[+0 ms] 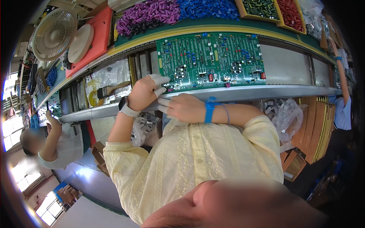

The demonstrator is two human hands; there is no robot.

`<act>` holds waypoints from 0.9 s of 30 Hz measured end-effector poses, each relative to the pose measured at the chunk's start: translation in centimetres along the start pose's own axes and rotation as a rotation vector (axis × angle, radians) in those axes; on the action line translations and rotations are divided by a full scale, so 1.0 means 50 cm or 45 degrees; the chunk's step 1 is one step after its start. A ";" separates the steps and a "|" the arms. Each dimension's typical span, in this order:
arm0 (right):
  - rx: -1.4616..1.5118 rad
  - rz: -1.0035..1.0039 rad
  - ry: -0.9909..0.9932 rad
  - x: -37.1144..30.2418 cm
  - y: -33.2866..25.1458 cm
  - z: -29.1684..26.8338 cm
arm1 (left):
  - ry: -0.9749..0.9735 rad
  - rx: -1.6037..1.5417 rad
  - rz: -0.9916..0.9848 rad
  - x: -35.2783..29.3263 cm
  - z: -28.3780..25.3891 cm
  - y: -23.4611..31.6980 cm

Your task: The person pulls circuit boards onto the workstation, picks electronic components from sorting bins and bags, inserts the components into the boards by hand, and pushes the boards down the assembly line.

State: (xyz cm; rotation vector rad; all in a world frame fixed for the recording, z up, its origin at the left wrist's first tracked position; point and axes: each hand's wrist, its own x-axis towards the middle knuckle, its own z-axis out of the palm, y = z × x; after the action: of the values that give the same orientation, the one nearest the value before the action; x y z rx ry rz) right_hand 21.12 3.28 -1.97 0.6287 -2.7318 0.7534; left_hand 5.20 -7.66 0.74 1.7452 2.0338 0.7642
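Note:
A wide green circuit board point(209, 60), crowded with small parts, lies across the metal rails in front of me. My left hand point(144, 91) is at its near left corner. Two of its fingers, in white finger covers, stretch apart, with the tips on or just over the board; nothing shows between them. My right hand point(184, 108) lies on the near side of the front rail point(235, 92), below that corner. Its covered fingers point left toward my left wrist, extended, with nothing visible in them. A blue wrist strap point(209, 110) with a cord circles my right wrist.
Purple point(152, 15) and blue point(207, 8) parts are heaped beyond the board, beside bins of green point(260, 8) and red parts point(291, 14). A brush point(112, 89) lies at left, below a fan point(54, 35). Other people work at both sides.

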 end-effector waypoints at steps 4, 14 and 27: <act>-0.010 0.292 -0.029 0.054 -0.021 0.019 | 0.215 -0.464 -0.297 0.003 -0.018 -0.054; -0.110 0.597 -0.231 0.008 -0.003 -0.009 | 0.473 -0.406 -0.348 0.102 0.000 -0.123; -0.424 1.319 0.262 -0.356 0.051 -0.230 | 0.492 -0.395 -0.296 0.144 0.049 -0.128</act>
State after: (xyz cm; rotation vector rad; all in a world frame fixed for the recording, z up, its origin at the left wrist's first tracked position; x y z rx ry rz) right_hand 36.89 17.45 0.64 -0.9477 -2.7488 0.4465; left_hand 0.28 -0.77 -4.49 1.2372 2.1581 1.3362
